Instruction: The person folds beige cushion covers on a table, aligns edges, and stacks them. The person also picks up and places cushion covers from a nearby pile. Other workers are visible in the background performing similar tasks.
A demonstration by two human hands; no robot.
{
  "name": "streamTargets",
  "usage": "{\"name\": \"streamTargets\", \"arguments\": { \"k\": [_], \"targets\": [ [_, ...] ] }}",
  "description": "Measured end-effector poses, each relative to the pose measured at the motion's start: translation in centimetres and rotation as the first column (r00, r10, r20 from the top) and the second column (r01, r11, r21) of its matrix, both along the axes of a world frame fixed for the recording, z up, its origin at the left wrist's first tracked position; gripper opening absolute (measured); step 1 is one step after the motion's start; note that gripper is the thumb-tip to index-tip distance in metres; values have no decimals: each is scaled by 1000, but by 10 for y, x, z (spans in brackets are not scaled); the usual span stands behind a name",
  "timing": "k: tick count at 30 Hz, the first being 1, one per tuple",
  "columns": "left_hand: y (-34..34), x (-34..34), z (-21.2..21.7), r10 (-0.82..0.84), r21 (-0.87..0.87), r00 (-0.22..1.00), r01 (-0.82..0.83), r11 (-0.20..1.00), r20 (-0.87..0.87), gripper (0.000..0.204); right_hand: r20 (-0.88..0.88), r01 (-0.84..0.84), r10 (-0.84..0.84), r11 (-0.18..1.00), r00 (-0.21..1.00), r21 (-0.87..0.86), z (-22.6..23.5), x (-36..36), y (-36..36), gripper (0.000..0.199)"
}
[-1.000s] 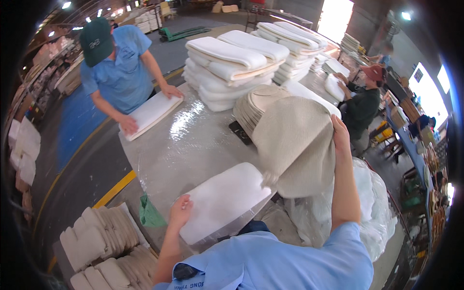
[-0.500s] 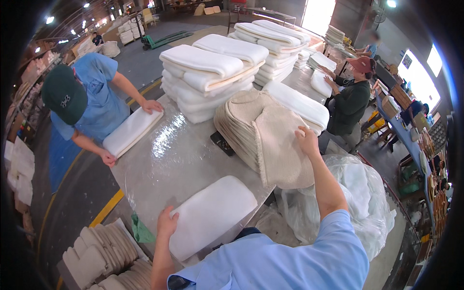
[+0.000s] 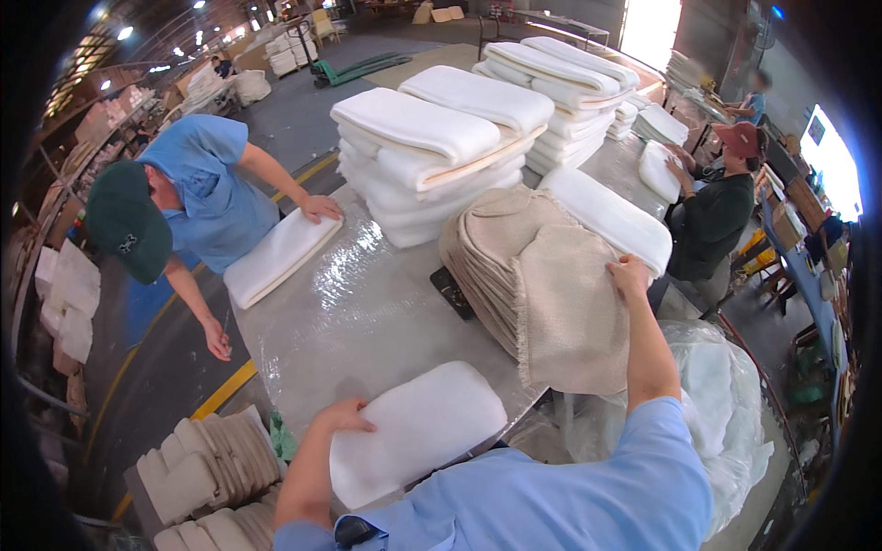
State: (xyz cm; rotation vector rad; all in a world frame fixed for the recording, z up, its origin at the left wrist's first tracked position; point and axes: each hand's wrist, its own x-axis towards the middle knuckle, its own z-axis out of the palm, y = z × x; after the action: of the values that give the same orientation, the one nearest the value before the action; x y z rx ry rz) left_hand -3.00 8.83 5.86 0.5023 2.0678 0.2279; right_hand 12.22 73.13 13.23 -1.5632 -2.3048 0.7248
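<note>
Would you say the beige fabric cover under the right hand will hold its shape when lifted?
Probably not: the beige fabric cover drapes limply over the table edge, so it looks floppy. It seems light, since the right hand alone handles it.

Bare tabletop [image 3: 367, 312] between foam pad [image 3: 413, 441] and white stack [image 3: 432, 156] (beige covers [image 3: 542, 285] crowding the right).

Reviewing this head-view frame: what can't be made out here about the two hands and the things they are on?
- Left hand: its palm on the white foam pad is hidden by its own back.
- Foam pad's near edge: covered by the blue shirt.
- Right hand: fingers curl behind the top beige cover, so the grip is unclear.
- Dark flat object: mostly hidden under the beige stack.
</note>
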Motion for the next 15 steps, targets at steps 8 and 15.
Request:
{"name": "streamTargets", "arguments": {
  "k": [8,15],
  "targets": [
    [-15,29,11,95,164,963,-139,977,251,74,-519,-273,250,961,817,33,44,32,-10,21],
    [-35,121,60,35,353,967,58,934,-251,47,-609,-576,558,794,564,194,160,54,-117,10]
  ]
}}
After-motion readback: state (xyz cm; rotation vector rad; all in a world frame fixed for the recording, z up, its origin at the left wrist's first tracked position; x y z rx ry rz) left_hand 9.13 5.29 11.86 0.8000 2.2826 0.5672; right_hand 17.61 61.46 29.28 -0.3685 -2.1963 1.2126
